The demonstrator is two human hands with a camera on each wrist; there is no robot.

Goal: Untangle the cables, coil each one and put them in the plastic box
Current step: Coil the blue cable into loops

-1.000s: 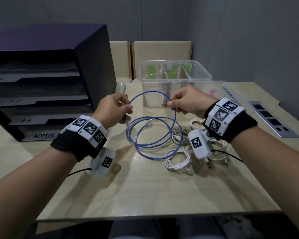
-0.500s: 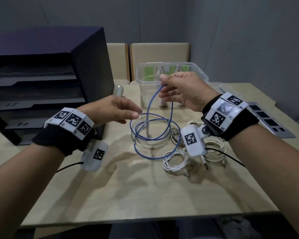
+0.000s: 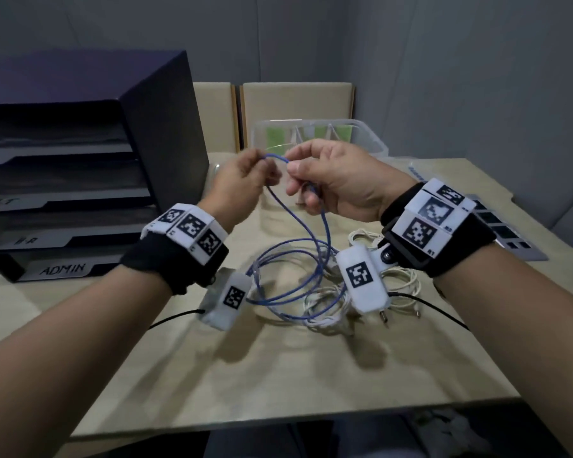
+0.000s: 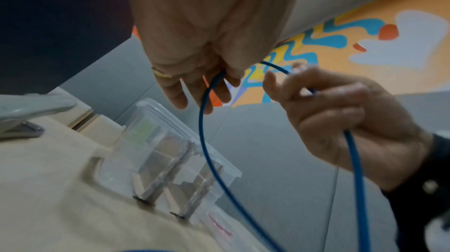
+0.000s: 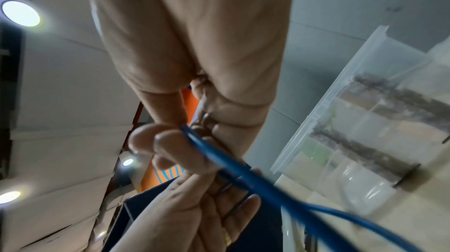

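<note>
A blue cable (image 3: 325,226) hangs from both hands, and its lower loops (image 3: 288,276) lie on the wooden table (image 3: 278,375). My left hand (image 3: 262,163) pinches a short arch of it at the top. My right hand (image 3: 295,173) grips the same cable just to the right, fingers curled round it. In the left wrist view the cable (image 4: 202,133) drops from my left fingers (image 4: 219,83) and runs through the right hand (image 4: 340,113). The clear plastic box (image 3: 374,140) with dividers stands behind the hands. White cables (image 3: 325,312) lie tangled under the blue loops.
A dark file organiser (image 3: 80,166) with labelled trays stands at the left of the table. A grey metal plate (image 3: 510,236) lies at the right edge. More white cable (image 3: 401,282) sits under my right wrist. A grey stapler (image 4: 31,110) lies near the organiser.
Both hands have risen and come together in front of the box. My left hand, open low over the table half a second ago, now pinches the blue cable beside the right hand.
</note>
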